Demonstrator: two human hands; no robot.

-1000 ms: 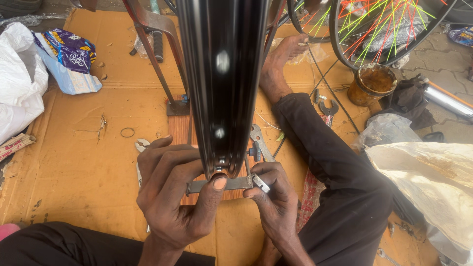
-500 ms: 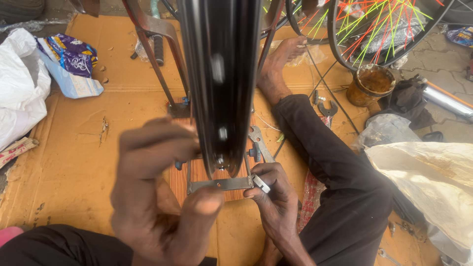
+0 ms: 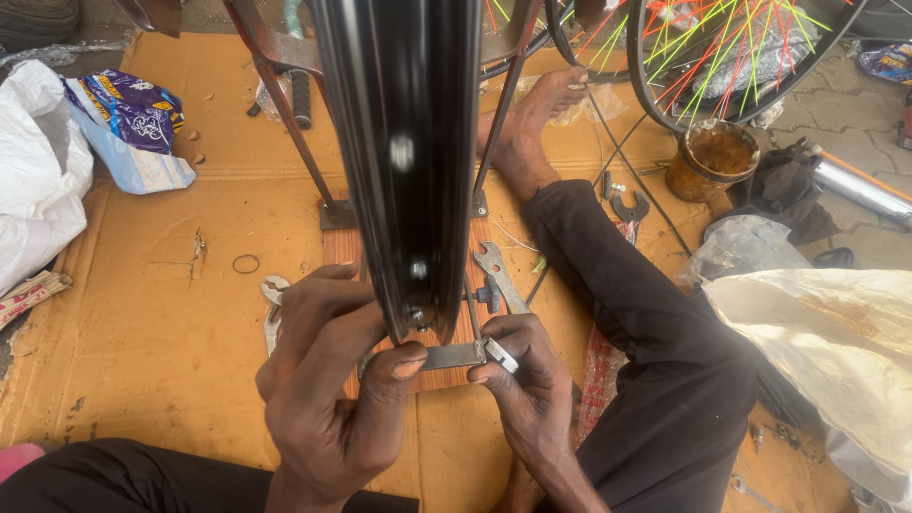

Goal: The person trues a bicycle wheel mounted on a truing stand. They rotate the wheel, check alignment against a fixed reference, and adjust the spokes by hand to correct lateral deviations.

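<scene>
On the floor, a sheet of brown cardboard [image 3: 142, 313] carries everything. A black wheel rim [image 3: 404, 142] stands upright in a rusty metal stand [image 3: 285, 114], seen edge-on, its lowest part just above a small flat metal bar [image 3: 446, 356]. The person's right leg [image 3: 646, 342] in dark trousers stretches across the cardboard, bare foot past the stand. A second wheel with bright coloured spokes [image 3: 731, 47] stands beyond, near a tin of brown grease [image 3: 711, 157]. The left hand [image 3: 328, 389] curls beside the rim, its thumb pressed on the bar's left end. The right hand [image 3: 527, 394] has its fingers closed around the bar's right end. A spanner [image 3: 499, 275] lies just beside the rim.
</scene>
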